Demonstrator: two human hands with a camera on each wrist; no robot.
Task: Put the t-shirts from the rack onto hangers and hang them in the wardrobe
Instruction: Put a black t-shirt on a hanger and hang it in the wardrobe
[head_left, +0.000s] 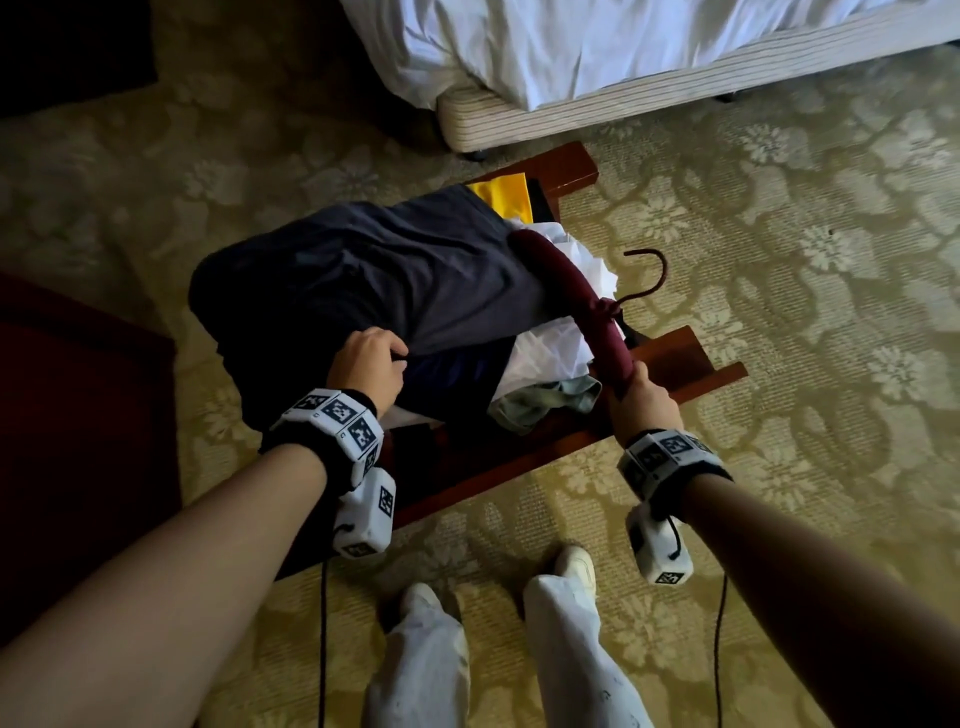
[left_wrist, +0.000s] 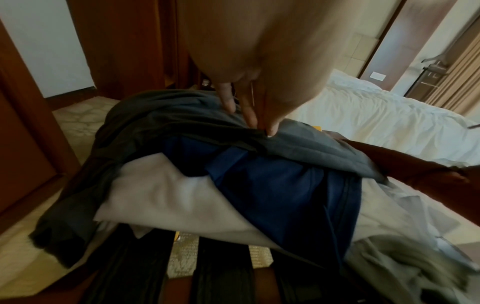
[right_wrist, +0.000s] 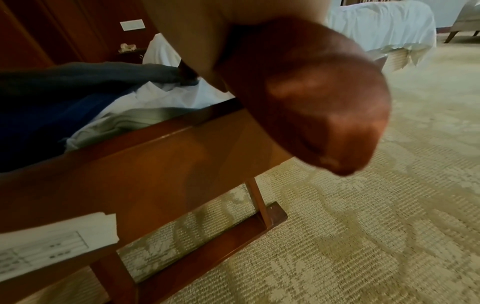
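Observation:
A heap of t-shirts lies on the low wooden rack (head_left: 675, 348): a dark grey t-shirt (head_left: 374, 270) on top, with blue (left_wrist: 280, 185), white (head_left: 550, 353) and pale green (head_left: 550, 400) ones under it. My left hand (head_left: 366, 366) pinches the near edge of the dark grey t-shirt (left_wrist: 298, 142) between thumb and fingertips (left_wrist: 271, 128). My right hand (head_left: 647, 400) grips one end of a padded maroon hanger (head_left: 576, 296), whose other end lies across the heap and whose hook (head_left: 652, 273) points right. In the right wrist view the hanger end (right_wrist: 319, 98) fills the frame.
The rack (right_wrist: 145, 164) stands on patterned carpet (head_left: 805, 260). A bed (head_left: 597, 62) with white sheets is just beyond it. A dark red piece of furniture (head_left: 78, 441) is at my left. My feet (head_left: 498, 587) are close to the rack's near side. A yellow cloth (head_left: 504, 195) shows at the rack's far end.

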